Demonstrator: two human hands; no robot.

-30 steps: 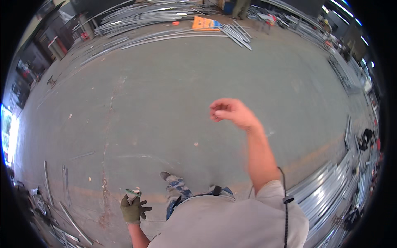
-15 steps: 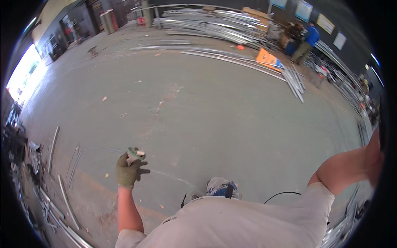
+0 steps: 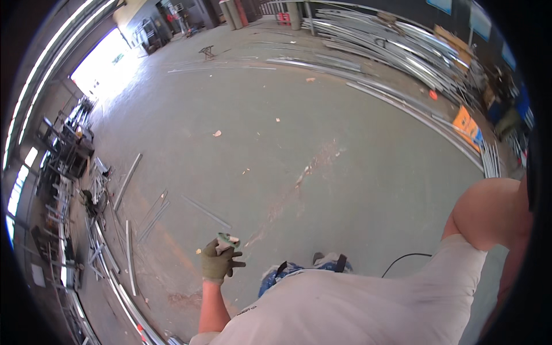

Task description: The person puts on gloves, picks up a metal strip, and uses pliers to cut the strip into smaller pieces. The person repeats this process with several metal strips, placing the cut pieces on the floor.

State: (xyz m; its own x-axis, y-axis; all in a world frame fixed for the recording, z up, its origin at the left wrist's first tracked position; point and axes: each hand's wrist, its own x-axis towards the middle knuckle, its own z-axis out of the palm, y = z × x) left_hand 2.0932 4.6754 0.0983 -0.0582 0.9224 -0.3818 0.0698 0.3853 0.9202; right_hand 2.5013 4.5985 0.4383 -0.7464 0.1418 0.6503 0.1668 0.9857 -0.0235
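My left hand (image 3: 218,265), in an olive-green work glove, is raised over the floor at the lower left. Its thumb and forefinger side is closed on a small crumpled green and off-white thing (image 3: 229,240); its exact kind cannot be made out. The other fingers stick out to the right. My bare right arm (image 3: 489,213) is bent upward at the right rim, and its hand is out of sight beyond the dark edge.
Long metal profiles (image 3: 397,52) lie stacked along the far right wall. Metal strips (image 3: 131,259) and frames are scattered at left. An orange board (image 3: 467,127) lies at right. A black cable (image 3: 405,256) curves beside me. A bright doorway (image 3: 109,57) opens at far left.
My view has swung to the left, so the doorway and left-hand scrap show more and the person at right slips to the rim. My left hand still holds the crumpled thing.
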